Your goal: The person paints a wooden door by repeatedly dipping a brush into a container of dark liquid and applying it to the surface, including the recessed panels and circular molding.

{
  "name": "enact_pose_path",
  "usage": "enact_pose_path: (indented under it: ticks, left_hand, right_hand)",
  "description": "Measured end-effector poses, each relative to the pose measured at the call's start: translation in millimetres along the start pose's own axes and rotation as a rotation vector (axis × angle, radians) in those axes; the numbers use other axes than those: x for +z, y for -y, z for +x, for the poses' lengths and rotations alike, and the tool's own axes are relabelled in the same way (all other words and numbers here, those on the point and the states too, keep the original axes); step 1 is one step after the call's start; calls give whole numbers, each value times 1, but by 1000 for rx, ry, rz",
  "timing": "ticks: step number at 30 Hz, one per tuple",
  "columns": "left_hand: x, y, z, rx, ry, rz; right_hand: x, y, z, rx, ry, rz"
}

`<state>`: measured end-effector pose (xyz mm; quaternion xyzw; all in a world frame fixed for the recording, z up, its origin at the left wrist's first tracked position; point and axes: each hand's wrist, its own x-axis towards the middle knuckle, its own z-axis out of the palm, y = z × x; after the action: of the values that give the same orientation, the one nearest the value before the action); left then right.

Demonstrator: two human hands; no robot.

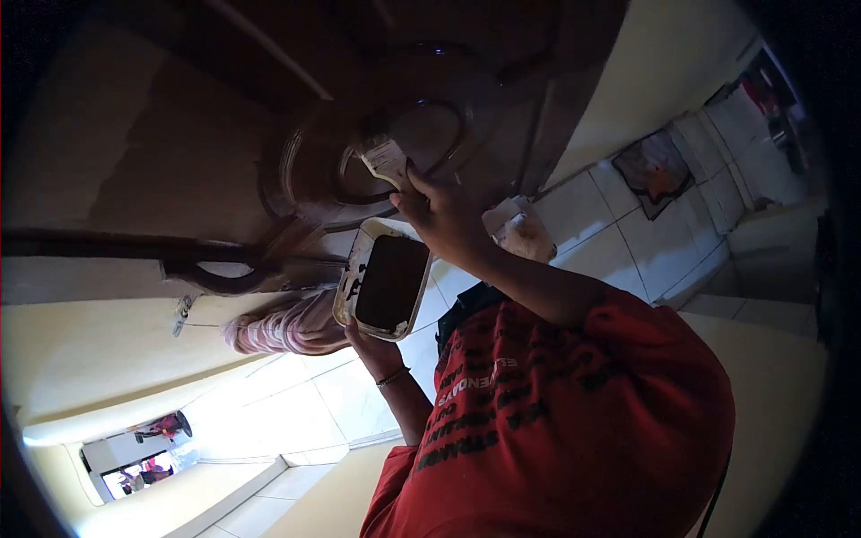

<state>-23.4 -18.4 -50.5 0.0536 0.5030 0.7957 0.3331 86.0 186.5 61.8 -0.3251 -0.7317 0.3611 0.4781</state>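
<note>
White tray (366,240), left fingers (354,334) gripping its edge; right fingers (425,186) grip the brush (386,163) at the door (215,134), floor (583,212) spreading alongside.

The right hand (441,215) was raised near the middle of the frame, thumb and fingers closed in a grip; its forearm (529,280) slanted down toward the right; the left hand (369,351) (fingers largely hidden) gripped lower, left of centre, its wrist (391,380) below.
</note>
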Motion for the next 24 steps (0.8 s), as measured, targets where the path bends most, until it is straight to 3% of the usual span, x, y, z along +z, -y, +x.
enact_pose_path:
  ticks: [4,10,21,24]
  left_hand:
    - [-3,-2,-3,-3,-8,-24]
    - [-4,-4,-2,-39,23,-5]
    - [12,-4,6,-84,58,20]
    - [11,-3,6,-97,52,20]
  right_hand:
    - [-10,2,-2,33,99,-123]
    - [-15,-12,1,-51,-26,-225]
    - [-26,-73,-3,67,-207,-292]
    - [-25,-91,-11,177,-129,-350]
